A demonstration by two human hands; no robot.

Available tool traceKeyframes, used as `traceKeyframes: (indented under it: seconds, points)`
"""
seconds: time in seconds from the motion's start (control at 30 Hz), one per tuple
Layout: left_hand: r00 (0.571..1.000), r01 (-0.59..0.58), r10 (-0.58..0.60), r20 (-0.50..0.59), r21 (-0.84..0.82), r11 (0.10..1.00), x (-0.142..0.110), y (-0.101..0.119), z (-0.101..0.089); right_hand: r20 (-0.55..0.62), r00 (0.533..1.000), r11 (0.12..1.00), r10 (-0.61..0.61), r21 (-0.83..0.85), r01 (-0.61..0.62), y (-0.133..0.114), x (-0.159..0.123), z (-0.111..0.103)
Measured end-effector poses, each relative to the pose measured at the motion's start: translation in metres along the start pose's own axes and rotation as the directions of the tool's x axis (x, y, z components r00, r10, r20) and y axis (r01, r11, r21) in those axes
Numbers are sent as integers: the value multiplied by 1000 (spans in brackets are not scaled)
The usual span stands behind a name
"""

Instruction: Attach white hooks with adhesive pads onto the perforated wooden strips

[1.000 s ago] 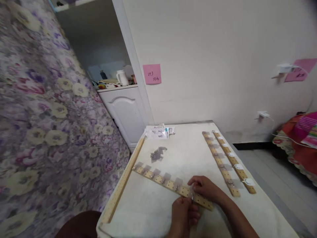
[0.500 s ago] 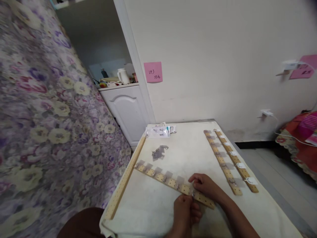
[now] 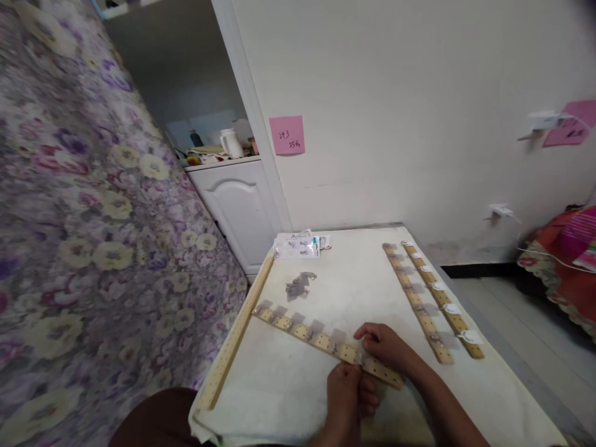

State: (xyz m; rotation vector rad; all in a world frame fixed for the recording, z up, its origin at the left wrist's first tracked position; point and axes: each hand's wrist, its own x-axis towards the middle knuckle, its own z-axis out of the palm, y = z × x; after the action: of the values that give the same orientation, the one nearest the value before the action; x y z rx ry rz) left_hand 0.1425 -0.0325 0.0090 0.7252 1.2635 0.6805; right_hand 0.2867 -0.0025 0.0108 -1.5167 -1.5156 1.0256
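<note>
A slim wooden strip (image 3: 321,341) with rows of holes lies slantwise on the cloth-covered table. Small metal clasps sit along it, several with clear tags (image 3: 315,329) standing at its far edge. My left hand (image 3: 345,391) is closed at the near edge, thumb and forefinger pinched beside a metal clasp (image 3: 360,358). Across the strip, my right hand (image 3: 385,347) has its fingers curled in by the same clasp. Whatever either hand pinches is hidden by the fingers. Beyond the strip lies a small pile of metal and clear pieces (image 3: 299,285).
Two more wooden strips lie at the right, one with clear tags (image 3: 416,299), the other with white tags (image 3: 451,308). A long perforated wooden bar (image 3: 233,344) runs along the table's left side. Flat clear packs (image 3: 297,247) lie at the back. A floral curtain (image 3: 93,217) hangs left.
Both hands stay at the same clasp on the strip, with hardly any finger movement. The view has shifted very slightly.
</note>
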Motion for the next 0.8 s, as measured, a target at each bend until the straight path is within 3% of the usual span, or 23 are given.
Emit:
traceKeyframes:
  seconds: [0.8]
  points:
    - [1000, -29, 29, 6, 18, 999, 4, -5, 0, 94, 994, 989, 48, 133, -60, 4, -1, -1]
